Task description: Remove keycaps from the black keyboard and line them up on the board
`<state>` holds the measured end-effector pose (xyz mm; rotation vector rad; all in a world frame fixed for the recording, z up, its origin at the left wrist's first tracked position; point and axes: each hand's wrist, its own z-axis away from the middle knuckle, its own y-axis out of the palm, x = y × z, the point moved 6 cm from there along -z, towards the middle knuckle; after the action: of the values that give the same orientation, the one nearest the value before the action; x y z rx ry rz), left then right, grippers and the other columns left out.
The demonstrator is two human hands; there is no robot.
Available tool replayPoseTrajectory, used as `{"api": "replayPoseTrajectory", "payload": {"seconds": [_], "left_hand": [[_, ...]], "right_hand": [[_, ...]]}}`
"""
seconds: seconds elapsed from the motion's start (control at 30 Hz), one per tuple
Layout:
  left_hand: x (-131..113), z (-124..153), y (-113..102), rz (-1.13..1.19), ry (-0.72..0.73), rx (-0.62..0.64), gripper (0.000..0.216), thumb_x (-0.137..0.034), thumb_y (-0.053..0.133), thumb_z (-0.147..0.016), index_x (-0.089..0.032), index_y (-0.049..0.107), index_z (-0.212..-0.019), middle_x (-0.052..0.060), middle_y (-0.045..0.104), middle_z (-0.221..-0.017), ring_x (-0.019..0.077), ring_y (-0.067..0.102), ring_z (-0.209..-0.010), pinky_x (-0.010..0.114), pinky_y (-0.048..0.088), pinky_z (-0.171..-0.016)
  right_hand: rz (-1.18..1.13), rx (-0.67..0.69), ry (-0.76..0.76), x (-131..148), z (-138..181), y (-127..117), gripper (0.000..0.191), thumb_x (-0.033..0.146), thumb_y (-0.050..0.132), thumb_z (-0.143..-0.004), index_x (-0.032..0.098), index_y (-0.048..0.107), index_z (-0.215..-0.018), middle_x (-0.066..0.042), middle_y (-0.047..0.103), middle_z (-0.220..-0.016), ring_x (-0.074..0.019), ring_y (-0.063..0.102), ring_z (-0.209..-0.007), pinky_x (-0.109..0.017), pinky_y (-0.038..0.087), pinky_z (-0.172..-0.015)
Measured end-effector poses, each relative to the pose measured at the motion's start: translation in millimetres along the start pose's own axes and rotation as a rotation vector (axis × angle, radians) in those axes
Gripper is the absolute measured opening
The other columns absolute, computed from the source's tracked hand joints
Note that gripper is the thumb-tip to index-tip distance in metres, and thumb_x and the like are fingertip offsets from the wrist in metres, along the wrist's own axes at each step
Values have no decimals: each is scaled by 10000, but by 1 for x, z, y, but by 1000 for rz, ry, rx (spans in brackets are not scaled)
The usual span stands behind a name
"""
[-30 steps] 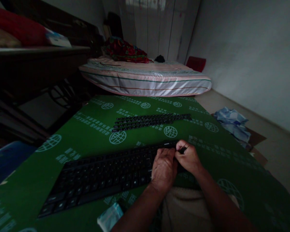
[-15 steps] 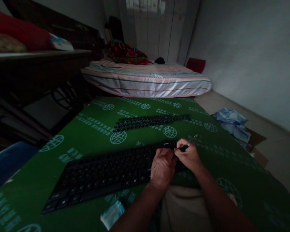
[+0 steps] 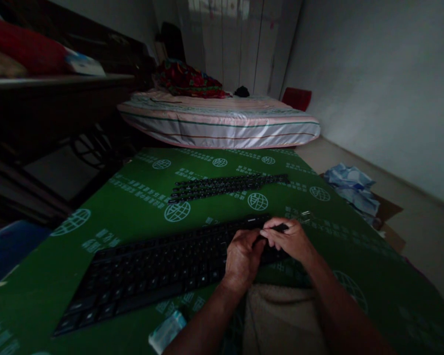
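A black keyboard (image 3: 148, 268) lies at a slant across the green board (image 3: 107, 207), its right end under my hands. My right hand (image 3: 286, 239) is closed around a dark-handled keycap puller (image 3: 281, 228), whose thin wire prongs stick out to the far right. Over the keyboard's right part, my left hand (image 3: 242, 256) has its fingers bent together, almost meeting the right fingertips. Whatever the left fingers pinch is hidden. Beyond the keyboard, several black keycaps (image 3: 222, 187) lie in rows on the board.
A small white and teal packet (image 3: 167, 331) lies near my left forearm. Behind the board stands a bed (image 3: 222, 123) with a striped sheet. Crumpled blue-white plastic (image 3: 350, 180) and cardboard (image 3: 390, 209) are on the floor to the right. A blue object (image 3: 15, 251) shows at left.
My right hand has turned slightly, and the puller's wire prongs now show more clearly beyond it. The left fingers have curled and shifted a little. The view has moved slightly.
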<state>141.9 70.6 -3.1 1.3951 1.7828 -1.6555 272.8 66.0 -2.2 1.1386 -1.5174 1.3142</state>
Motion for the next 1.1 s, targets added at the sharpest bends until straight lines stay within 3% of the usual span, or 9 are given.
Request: {"api": "replayPoseTrajectory", "payload": {"seconds": [0.23,0.63,0.8,0.9,1.1], "left_hand": [[7,0,0,103,-41,-20,209,-114,557,-793,-216,709,-895,18,710,-854,168,637,-831,260,486,-758],[9,-3,-3,195,-79,-13,231,-110,548,-780,-230,719,-879,2,734,-842,172,656,-806,268,502,-754],[22,-1,2,311,-165,-84,299,-113,598,-744,-209,680,-1016,22,731,-927,178,669,-855,282,523,-803],[30,0,5,392,-222,-130,256,-135,617,-736,-194,691,-974,32,732,-925,181,681,-847,278,539,-797],[30,0,3,448,-223,-168,221,-156,608,-748,-173,686,-955,45,734,-920,191,687,-844,295,550,-797]], "right_hand": [[82,93,-10,6,4,4,229,389,611,-768,166,662,-756,60,486,-434,-51,392,-343,-156,327,-342],[236,136,-109,24,7,8,198,343,565,-817,193,692,-797,58,485,-442,-55,404,-361,-170,350,-393],[191,46,-61,18,7,-1,260,364,489,-855,202,668,-950,63,493,-431,-62,415,-330,-165,360,-365],[180,-70,-102,17,6,-10,283,355,441,-879,185,626,-1010,32,572,-531,-74,484,-379,-182,421,-415],[349,-121,-312,27,5,-6,104,270,549,-811,195,621,-803,-20,653,-728,-134,606,-650,-236,479,-620]]}}
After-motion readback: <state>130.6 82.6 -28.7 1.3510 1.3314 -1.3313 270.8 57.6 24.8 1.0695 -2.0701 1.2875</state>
